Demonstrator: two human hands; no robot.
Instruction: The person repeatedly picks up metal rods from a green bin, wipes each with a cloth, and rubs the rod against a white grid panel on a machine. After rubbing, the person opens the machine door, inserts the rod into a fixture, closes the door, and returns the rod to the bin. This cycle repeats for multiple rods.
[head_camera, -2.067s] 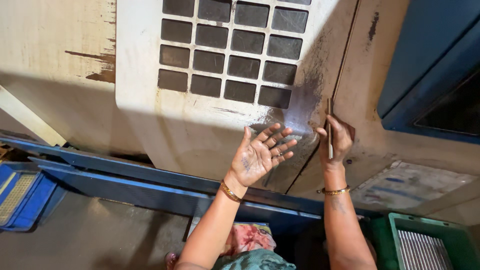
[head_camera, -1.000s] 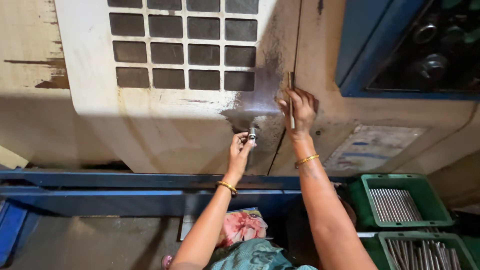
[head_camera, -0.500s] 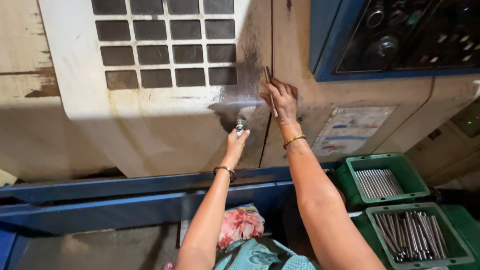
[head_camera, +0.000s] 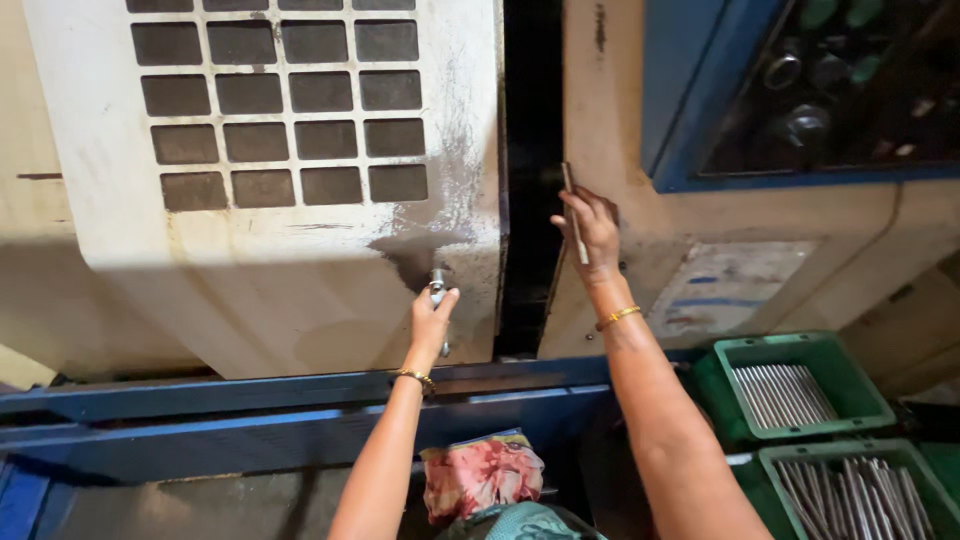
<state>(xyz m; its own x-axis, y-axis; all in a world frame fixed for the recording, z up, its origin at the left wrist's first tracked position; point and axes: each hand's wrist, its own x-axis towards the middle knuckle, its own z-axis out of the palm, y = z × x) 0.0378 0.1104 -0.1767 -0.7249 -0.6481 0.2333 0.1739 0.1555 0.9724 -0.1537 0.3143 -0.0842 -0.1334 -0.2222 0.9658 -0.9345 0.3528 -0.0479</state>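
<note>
- Left hand (head_camera: 432, 318) has its grip wrapped around a small metal handle (head_camera: 437, 284) low on the right part of a pale machine door (head_camera: 290, 280); the fingers are curled over the knob and the wrist carries a gold bangle.
- Right hand (head_camera: 592, 232) is closed in a narrow grip on a thin metal rod (head_camera: 573, 212), held roughly upright against the pale machine panel (head_camera: 640, 200) to the right of the door; this wrist also wears a gold bangle.
- Between the two hands runs a dark vertical gap (head_camera: 530, 170), with the door's right edge on its left side and the panel on its right; the rod sits just beside the gap's right edge.
- Around the handle the door's paint is rubbed dark and grimy; farther up and to the left is a grid of dark square windows (head_camera: 280, 110).
- Far right, above the panel, a blue-framed opening (head_camera: 700, 130) shows dim machine parts inside.
- Below the door a blue rail (head_camera: 250, 420) runs across the scene.
- Near right, two green crates (head_camera: 800, 385) hold bundles of thin metal rods, one behind the other.
- Near centre, between the forearms, lies a red and pink patterned cloth (head_camera: 480, 475).
</note>
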